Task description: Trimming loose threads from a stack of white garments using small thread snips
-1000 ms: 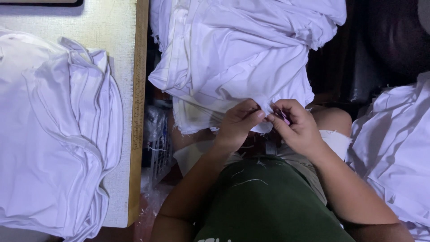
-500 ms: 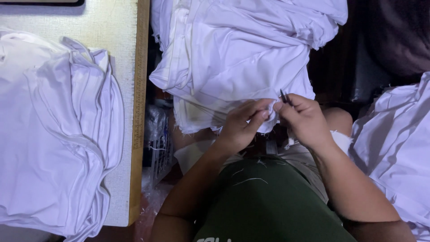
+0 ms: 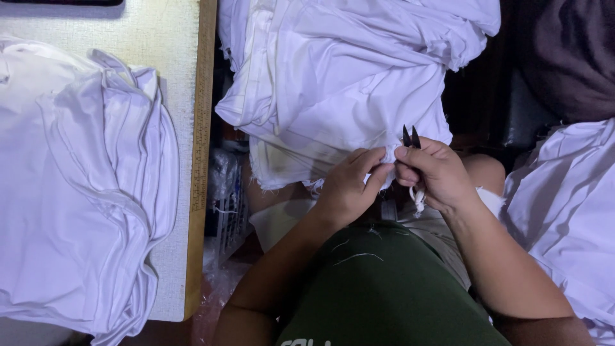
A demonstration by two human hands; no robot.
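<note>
Where the forearms rise from the green-clad lap at the bottom of the view, both hands meet at the lower edge of a heap of white garments [image 3: 346,83]. The left hand [image 3: 349,189] has its fingers [image 3: 370,160] closed together, pinching a small fold of the white fabric's hem. The right hand [image 3: 435,173] is clamped on a pair of small dark thread snips [image 3: 410,136], whose two pointed blades stick up above the thumb, slightly apart, just beside the pinched fold. A scrap of white cloth hangs below this hand. The heap lies directly beyond both hands, its hem touching them. At right, another white garment [image 3: 570,211] lies near the right forearm. At far left, a stack of folded white garments [image 3: 77,192] rests on the pale worktop [image 3: 163,38], whose wooden edge carries a ruler strip [image 3: 202,128].
</note>
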